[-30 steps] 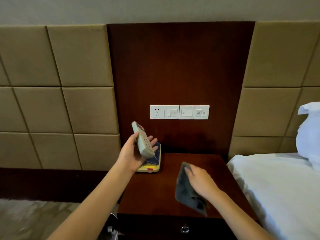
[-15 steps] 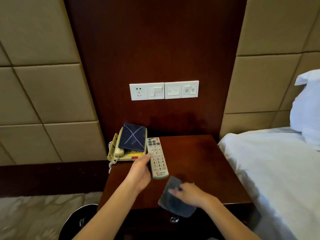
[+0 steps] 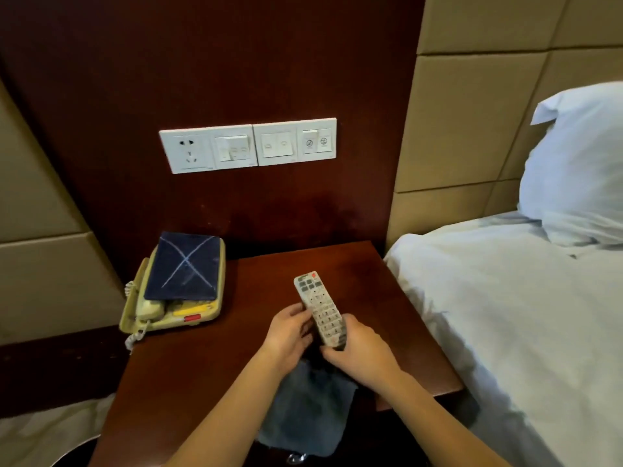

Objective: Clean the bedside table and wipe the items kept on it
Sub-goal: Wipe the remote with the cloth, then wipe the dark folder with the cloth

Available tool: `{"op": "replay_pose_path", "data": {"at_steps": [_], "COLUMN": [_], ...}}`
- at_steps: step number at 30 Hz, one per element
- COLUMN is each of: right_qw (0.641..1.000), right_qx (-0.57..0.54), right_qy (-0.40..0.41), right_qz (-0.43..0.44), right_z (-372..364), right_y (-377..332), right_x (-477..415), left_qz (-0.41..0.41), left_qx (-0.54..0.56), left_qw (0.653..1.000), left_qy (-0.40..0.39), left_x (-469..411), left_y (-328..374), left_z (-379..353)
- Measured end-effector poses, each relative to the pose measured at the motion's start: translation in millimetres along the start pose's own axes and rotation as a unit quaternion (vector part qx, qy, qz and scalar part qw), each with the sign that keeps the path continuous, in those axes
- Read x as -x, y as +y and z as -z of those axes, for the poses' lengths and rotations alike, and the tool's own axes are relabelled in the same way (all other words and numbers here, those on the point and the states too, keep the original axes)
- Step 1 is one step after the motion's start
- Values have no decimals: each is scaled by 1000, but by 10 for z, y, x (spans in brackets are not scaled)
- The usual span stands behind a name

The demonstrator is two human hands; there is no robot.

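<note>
While the remote (image 3: 319, 306) is held over the front half of the bedside table (image 3: 202, 365), its left side is pinched by the curled fingers of the left hand (image 3: 289, 335) and its lower end is gripped by the right hand (image 3: 360, 353). A grey cloth (image 3: 306, 409) is seen hanging beneath both hands, over the front edge; which hand has it cannot be told. A telephone (image 3: 168, 315), topped by a dark folder (image 3: 185, 267), is set at the back left corner. A bed (image 3: 505, 315) is seen beside the right edge.
</note>
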State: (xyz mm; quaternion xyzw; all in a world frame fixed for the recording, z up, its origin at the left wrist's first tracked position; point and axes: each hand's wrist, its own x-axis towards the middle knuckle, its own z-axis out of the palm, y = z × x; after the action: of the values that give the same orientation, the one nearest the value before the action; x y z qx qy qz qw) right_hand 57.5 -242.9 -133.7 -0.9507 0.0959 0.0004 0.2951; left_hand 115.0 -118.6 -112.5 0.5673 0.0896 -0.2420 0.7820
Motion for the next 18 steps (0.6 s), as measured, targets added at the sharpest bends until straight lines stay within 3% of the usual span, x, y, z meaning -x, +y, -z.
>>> {"op": "replay_pose_path", "data": {"at_steps": [5, 18], "right_qw": [993, 963], "right_qx": [73, 111], "right_qy": [40, 103], "right_qz": [-81, -222], "right_z": [152, 285], "right_y": [432, 580], "right_x": [-225, -657], "left_qz": [-12, -56], "left_qx": [-106, -113], "left_qw": [994, 990], "left_qy": [34, 69], "left_x": [-219, -471], "left_y": [-148, -11], "left_z": [-66, 173]}}
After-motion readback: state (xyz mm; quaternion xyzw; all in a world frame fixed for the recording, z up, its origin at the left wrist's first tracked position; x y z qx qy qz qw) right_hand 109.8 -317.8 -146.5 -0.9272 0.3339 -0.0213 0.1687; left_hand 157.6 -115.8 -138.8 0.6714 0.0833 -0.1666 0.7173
